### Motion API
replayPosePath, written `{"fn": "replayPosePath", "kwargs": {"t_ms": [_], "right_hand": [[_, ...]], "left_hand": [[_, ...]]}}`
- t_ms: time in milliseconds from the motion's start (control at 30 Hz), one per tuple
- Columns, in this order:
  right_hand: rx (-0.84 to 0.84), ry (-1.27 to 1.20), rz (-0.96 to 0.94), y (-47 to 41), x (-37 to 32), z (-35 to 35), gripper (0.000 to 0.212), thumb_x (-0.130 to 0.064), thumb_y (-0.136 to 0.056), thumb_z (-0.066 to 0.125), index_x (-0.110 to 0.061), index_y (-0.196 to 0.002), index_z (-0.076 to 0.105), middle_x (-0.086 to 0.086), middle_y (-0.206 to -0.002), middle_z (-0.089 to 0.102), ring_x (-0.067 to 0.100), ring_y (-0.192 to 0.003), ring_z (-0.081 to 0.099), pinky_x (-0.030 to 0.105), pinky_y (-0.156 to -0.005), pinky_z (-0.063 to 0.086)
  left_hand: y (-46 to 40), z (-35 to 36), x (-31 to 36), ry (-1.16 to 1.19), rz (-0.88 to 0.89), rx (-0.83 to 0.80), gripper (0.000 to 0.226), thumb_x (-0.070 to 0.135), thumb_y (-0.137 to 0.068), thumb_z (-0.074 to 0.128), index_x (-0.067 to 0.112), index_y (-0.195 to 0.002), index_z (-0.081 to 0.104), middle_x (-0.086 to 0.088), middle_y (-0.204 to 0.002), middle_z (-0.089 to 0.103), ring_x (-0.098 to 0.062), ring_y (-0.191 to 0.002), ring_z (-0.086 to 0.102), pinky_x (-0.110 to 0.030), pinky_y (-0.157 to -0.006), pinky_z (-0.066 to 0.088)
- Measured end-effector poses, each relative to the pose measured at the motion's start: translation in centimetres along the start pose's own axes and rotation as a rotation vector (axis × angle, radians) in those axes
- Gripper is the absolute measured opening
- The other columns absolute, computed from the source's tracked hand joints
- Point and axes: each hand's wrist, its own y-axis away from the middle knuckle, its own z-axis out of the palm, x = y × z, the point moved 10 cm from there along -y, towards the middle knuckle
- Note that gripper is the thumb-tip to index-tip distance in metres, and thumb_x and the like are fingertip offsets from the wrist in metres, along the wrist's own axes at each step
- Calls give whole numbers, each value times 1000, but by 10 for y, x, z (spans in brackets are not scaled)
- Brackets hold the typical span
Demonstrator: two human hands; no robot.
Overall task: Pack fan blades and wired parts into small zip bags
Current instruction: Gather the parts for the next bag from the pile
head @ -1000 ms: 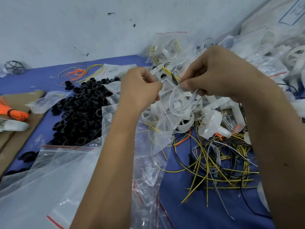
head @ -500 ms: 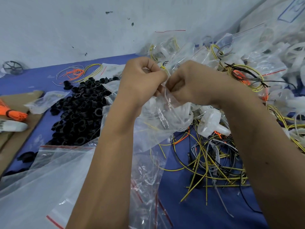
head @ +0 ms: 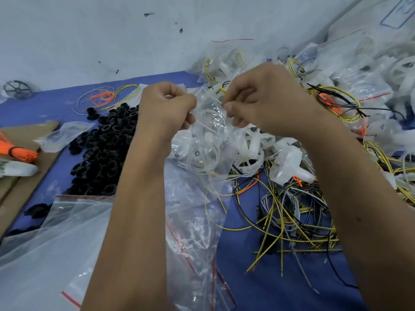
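Small clear zip bag (head: 208, 122) held up above the blue table (head: 258, 277), white fan blade and wire visible inside. Left hand (head: 166, 106) pinches its top left edge, fingers curled; right hand (head: 262, 99) pinches the top right edge. Loose yellow-black wires (head: 292, 221) below right; black rings (head: 101, 149) left; empty bags (head: 193, 232) beneath

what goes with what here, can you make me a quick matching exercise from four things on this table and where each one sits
Things:
1. black rings
2. orange bundle
3. loose wires
4. small bag

Places:
A. on the brown cardboard at the left edge
B. held between the left hand and the right hand
C. heaped left of the left forearm
D. tangled between the two forearms

Pairs: 1-C, 2-A, 3-D, 4-B
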Motion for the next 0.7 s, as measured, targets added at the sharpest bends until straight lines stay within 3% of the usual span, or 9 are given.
{"fn": "replayPosePath", "kwargs": {"t_ms": [100,267,367,467,533,600,700], "right_hand": [[11,71,-7,3,-3,-13,15,-11,-89,70,-13,-75,72,2,-61,72,16,-53,71,37,-54,62],[-369,209,233,18,32,6,22,-19,-95,69,-5,-78,72,4,-65,75,21,-59,75,32,-57,61],[-570,259,358,37,47,25,13,-9,-96,67,-4,-86,74,6,-68,76,19,-60,75,23,-51,58],[-695,381,363,52,47,38,10,-2,-93,66,-5,-89,74,4,-70,77,13,-60,75,23,-53,60],[-709,590,310,56,43,41,5,-7,-87,75,-9,-83,74,2,-67,73,14,-65,75,26,-56,59],[-674,771,244,57,39,49,19,-13,-76,85,-13,-73,67,-3,-62,58,20,-62,67,22,-54,56],[-627,808,267,62,44,66,28,-9,-82,78,-10,-72,52,1,-63,43,25,-59,49,30,-57,53]], "left_hand": [[-3,-6,-8,57,-24,-36,25,-3,-84,65,11,-68,52,6,-44,51,-11,-41,52,-16,-41,37],[1,18,-9,156,-84,-189,28,-4,-86,64,13,-66,53,1,-49,50,-10,-43,49,-17,-41,36],[7,36,-7,124,-96,-259,25,-4,-86,64,11,-69,56,-1,-50,52,-9,-42,48,-18,-41,37],[9,44,-4,115,-93,-261,23,-4,-86,64,10,-70,56,-2,-50,53,-9,-41,48,-19,-41,37],[8,42,-4,104,-90,-240,21,-4,-86,65,10,-72,57,-2,-50,53,-9,-41,48,-18,-41,38],[8,38,-4,97,-92,-226,20,-4,-86,64,9,-73,57,-3,-53,53,-9,-42,49,-18,-42,38],[7,33,-5,96,-103,-217,22,-4,-87,64,10,-72,55,-3,-55,51,-9,-42,48,-18,-42,37]]}}
